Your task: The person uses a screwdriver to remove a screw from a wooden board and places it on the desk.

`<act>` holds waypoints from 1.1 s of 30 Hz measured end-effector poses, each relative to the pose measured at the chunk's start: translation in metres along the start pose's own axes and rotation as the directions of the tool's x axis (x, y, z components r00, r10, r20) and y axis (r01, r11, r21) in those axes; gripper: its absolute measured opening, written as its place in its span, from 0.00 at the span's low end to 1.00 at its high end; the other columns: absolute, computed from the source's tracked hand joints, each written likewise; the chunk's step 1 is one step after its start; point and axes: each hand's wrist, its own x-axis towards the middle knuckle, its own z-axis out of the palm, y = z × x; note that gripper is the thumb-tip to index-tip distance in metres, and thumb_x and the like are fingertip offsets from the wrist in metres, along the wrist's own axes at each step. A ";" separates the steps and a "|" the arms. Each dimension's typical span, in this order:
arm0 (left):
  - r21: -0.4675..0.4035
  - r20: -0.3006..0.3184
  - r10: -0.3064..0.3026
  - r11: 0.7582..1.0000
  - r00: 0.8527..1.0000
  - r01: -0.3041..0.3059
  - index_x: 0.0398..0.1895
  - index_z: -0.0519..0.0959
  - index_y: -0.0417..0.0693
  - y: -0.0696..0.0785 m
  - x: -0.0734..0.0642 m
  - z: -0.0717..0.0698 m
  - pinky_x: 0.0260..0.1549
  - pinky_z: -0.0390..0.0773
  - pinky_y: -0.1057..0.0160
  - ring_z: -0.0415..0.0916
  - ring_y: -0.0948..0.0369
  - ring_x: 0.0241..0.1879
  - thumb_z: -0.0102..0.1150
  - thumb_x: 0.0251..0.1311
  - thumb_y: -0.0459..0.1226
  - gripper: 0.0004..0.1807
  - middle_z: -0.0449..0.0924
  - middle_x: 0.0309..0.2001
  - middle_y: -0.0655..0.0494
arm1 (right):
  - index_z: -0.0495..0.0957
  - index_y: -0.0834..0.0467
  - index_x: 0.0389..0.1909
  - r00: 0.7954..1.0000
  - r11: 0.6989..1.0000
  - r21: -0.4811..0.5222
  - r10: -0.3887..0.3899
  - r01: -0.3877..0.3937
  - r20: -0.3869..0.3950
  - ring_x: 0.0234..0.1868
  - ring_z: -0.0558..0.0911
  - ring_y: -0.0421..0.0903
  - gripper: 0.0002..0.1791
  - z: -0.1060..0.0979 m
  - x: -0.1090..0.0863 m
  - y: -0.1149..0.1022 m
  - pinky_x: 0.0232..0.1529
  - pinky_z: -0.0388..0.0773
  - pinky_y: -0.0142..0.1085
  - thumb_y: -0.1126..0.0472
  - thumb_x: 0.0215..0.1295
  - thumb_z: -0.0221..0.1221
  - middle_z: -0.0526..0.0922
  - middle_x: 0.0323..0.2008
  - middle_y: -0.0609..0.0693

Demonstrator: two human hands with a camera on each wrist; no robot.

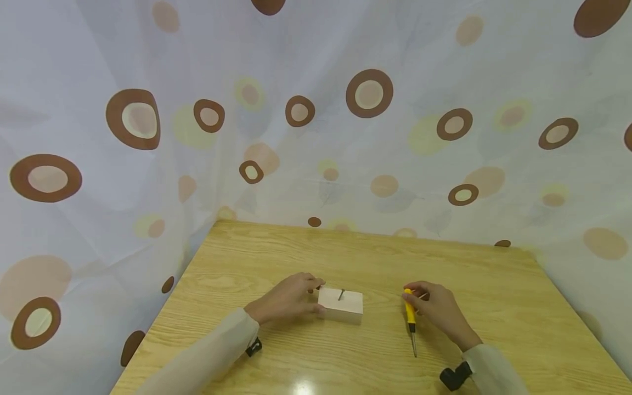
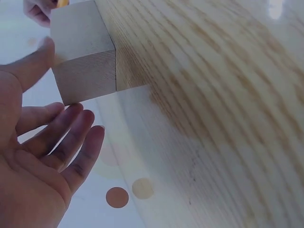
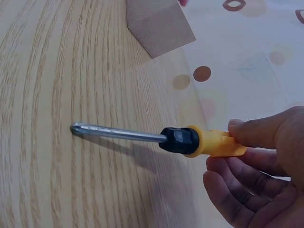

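A pale wooden block (image 1: 340, 314) lies on the table, and a dark screw (image 1: 342, 294) stands tilted on its top face. My left hand (image 1: 292, 299) holds the block at its left end, the thumb on the near side and the fingers at the far side. Seen from the left wrist, the thumb (image 2: 35, 66) and fingertips meet the edges of the block (image 2: 85, 73). To the right of the block, my right hand (image 1: 435, 307) pinches a screwdriver (image 3: 180, 140) by its yellow handle. Its steel shaft points toward the table's near side, with the cross-shaped tip (image 3: 76, 128) close over the wood.
The light wood-grain table (image 1: 276, 247) extends around both hands. A white sheet (image 1: 316, 148) with brown and beige dots hangs behind the table and along its sides. A bright reflection shows near the front of the table.
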 end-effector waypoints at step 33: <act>-0.134 -0.106 0.183 0.971 0.977 -0.197 0.57 0.85 0.43 0.025 0.038 0.004 0.48 0.78 0.70 0.78 0.70 0.46 0.62 0.71 0.36 0.14 0.86 0.46 0.62 | 0.82 0.63 0.56 0.999 1.000 -0.003 -0.022 0.022 0.048 0.34 0.83 0.45 0.20 -0.001 0.002 0.011 0.30 0.83 0.35 0.52 0.72 0.65 0.86 0.36 0.50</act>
